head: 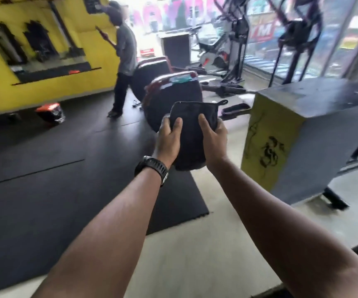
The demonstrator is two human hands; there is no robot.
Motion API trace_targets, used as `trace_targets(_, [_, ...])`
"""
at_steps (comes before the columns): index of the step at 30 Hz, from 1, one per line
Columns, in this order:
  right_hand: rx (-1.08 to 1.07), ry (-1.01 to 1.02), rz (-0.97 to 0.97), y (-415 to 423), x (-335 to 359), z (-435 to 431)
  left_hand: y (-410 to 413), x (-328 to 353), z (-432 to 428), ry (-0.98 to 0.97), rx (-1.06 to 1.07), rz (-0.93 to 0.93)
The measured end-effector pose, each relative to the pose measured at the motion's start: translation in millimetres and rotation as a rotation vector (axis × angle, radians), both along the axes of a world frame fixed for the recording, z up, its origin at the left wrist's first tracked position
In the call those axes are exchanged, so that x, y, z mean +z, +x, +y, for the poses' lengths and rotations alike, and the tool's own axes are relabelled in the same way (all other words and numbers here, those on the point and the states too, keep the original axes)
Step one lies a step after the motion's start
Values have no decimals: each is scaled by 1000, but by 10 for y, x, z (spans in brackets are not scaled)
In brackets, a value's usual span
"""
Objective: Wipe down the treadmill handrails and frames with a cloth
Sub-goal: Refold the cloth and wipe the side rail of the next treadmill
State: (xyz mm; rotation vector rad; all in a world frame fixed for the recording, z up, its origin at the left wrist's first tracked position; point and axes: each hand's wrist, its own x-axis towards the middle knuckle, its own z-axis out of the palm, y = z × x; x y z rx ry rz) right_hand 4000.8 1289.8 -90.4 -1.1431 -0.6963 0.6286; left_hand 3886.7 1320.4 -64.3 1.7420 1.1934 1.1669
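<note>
While the dark cloth (192,134) is being held up at the centre of the frame, it is being grasped from both sides. The left grip (169,138), with a black watch (152,168) on its wrist, is being curled round the left edge, and the right grip (213,138) round the right edge. The step in hand is being judged as readying the cloth. It is best being folded into a flat pad, so that a clean face is being offered to the handrails.

No treadmill is being shown plainly enough to name. A dark padded machine with red trim (173,93) is being seen just behind the cloth, a yellow-and-grey box (281,134) at the right, and black floor mats (44,168) at the left. Another person (124,52) is standing at the upper left-centre, and is being judged someone to be steered round.
</note>
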Motion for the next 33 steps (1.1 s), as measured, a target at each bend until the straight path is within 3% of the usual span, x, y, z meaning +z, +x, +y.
trace_targets(9, [-517,-62,-42,786,36,277,1073,25,830,-35,-488,11])
trace_targets(19, [-1074,-135,-85,2384,6,-165,3101,10,690,9,-993,-13])
trace_targets(33, [-1448,-284,-197,4737,469,-947,6032,326,-67,-92,-1354,-100])
